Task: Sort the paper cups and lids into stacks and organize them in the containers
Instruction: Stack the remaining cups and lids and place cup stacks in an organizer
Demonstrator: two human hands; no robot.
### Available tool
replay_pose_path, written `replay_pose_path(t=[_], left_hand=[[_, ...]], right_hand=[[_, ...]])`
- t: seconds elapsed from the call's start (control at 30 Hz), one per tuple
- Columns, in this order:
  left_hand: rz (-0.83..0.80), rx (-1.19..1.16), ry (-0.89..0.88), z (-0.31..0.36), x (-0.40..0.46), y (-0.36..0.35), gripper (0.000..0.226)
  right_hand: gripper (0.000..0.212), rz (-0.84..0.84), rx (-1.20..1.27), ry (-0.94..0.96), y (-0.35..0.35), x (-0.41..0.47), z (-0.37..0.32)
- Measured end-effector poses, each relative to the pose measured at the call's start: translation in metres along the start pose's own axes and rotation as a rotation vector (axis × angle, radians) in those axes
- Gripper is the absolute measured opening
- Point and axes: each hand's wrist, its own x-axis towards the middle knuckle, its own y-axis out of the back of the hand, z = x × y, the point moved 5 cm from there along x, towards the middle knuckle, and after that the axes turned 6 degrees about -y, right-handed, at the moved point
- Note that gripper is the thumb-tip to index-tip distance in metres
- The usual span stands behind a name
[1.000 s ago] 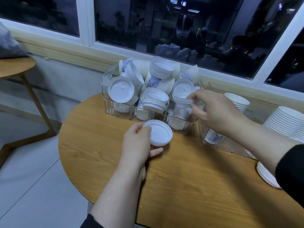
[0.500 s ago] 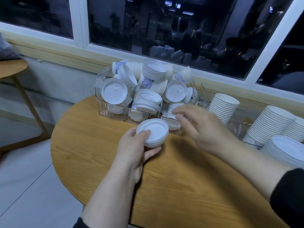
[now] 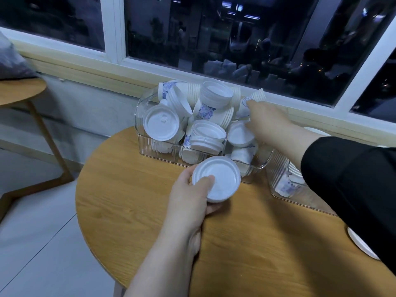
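- The left hand [image 3: 190, 196] holds a small stack of white lids [image 3: 216, 181], mid-frame over the round table [image 3: 132, 202].
- The right hand [image 3: 267, 121] reaches into the clear bin [image 3: 156, 151] of mixed cups; I cannot tell its grip.

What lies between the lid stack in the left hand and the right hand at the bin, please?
In the head view, the clear bin's front wall and the jumbled cups and lids inside lie between the lid stack, held by the left hand, and the right hand.
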Motion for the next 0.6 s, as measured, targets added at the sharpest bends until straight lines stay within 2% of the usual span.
replay_pose_path(t=[0.1,0.27,0.4,0.5,0.6], left_hand=[[0.009,-0.034,0.019,-0.002,0.002,0.001,0.02],[0.007,-0.028,-0.004,-0.003,0.001,-0.003,0.026],[0.008,-0.029,-0.023,-0.003,-0.003,-0.003,0.024],[0.014,-0.024,-0.047,0.0,-0.005,-0.001,0.023],[0.029,0.012,-0.064,0.002,-0.006,-0.001,0.021]], right_hand=[[0.042,0.018,-0.04,-0.009,-0.006,0.007,0.001],[0.015,-0.026,-0.091,-0.003,-0.016,0.004,0.005],[0.019,-0.02,-0.063,-0.011,-0.018,-0.005,0.007],[0.016,0.077,0.115,-0.027,0.0,-0.01,0.016],[0.014,0.193,0.443,-0.116,0.036,-0.02,0.037]])
